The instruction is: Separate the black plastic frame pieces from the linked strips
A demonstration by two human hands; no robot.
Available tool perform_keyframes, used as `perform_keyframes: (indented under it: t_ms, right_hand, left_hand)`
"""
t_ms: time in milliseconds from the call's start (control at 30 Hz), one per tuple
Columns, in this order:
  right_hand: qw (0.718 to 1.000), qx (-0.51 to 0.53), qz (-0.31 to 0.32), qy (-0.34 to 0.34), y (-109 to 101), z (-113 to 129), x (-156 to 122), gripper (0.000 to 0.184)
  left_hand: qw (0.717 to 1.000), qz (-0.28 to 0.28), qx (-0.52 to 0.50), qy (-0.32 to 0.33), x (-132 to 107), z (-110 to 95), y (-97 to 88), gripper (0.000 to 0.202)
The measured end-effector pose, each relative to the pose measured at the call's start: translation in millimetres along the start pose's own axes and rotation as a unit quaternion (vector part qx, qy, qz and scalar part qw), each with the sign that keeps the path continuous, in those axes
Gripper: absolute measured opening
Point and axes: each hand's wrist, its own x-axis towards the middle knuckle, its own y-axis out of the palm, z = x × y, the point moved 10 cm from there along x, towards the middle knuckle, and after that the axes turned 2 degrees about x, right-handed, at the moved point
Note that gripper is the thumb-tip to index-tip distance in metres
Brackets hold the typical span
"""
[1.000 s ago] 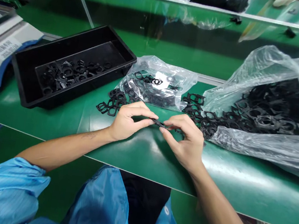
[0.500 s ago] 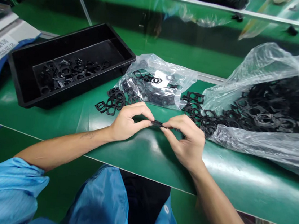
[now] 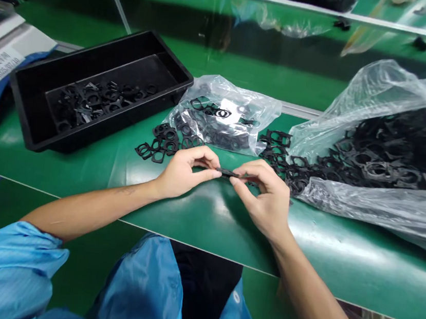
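Note:
Between my two hands is a small flat black plastic part (image 3: 227, 172), seen nearly edge-on above the green table. My left hand (image 3: 186, 173) pinches its left end between thumb and fingers. At the other end, the thumb and fingers of my right hand (image 3: 266, 194) close on it. Behind my left hand lies a loose group of black ring-shaped parts (image 3: 165, 141). More black frames (image 3: 277, 139) with round openings are spread behind my right hand, some of them hidden by it.
A black tray (image 3: 27, 121) holding black parts stands at the left, beside a white and blue machine (image 3: 3, 61). A clear bag (image 3: 258, 105) of ring parts lies at the centre back. On the right, a large open plastic bag (image 3: 370, 204) spills black parts onto the green table (image 3: 197, 225).
Both hands stay in nearly the same place. The black part has tilted slightly and shows a little more between the fingertips; the right fingers have shifted a little on it.

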Motion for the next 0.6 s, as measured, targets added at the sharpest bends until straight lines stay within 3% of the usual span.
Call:
perform_keyframes:
  t_ms: [100, 267, 467, 600]
  right_hand:
    - [0.998, 0.026, 0.018, 0.045, 7, -9, -1, 0.005]
    - [0.992, 0.07, 0.007, 0.104, 7, -21, -2, 0.023]
    - [0.959, 0.181, 0.005, 0.219, 15, -41, -5, 0.042]
    - [0.945, 0.211, 0.006, 0.251, 17, -43, -7, 0.046]
  left_hand:
    - [0.998, 0.009, -0.043, -0.051, 1, 12, 2.8, 0.031]
    - [0.989, 0.022, -0.092, -0.117, 1, 26, 5.8, 0.036]
    - [0.965, 0.059, -0.167, -0.195, -4, 37, 15.2, 0.039]
    - [0.954, 0.081, -0.187, -0.221, -5, 39, 18.4, 0.039]
